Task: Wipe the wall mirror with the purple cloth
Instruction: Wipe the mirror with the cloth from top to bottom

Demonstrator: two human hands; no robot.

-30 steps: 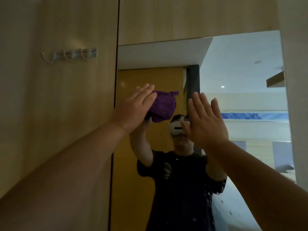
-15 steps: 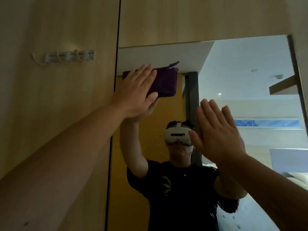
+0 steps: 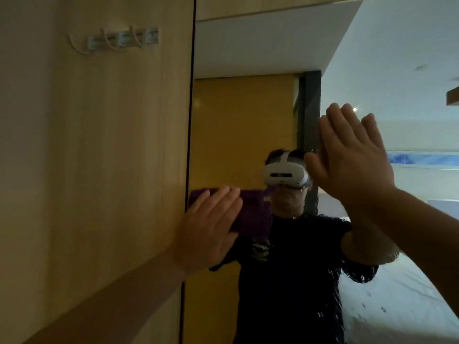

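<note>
purple cloth [image 3: 250,214] lies flat on the mirror [image 3: 248,120] by its left edge, pinned under the open left hand [image 3: 208,229], not clenched. right hand [image 3: 352,160] braces, spread and empty. press evenly, overlap strokes, chase the lower droplets.

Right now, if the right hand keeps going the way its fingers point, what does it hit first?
Nothing, apparently. The right hand is open and flat, fingers up along the mirror. Above them only glass shows, up to the frame's top. Whether the palm touches is unclear.
</note>
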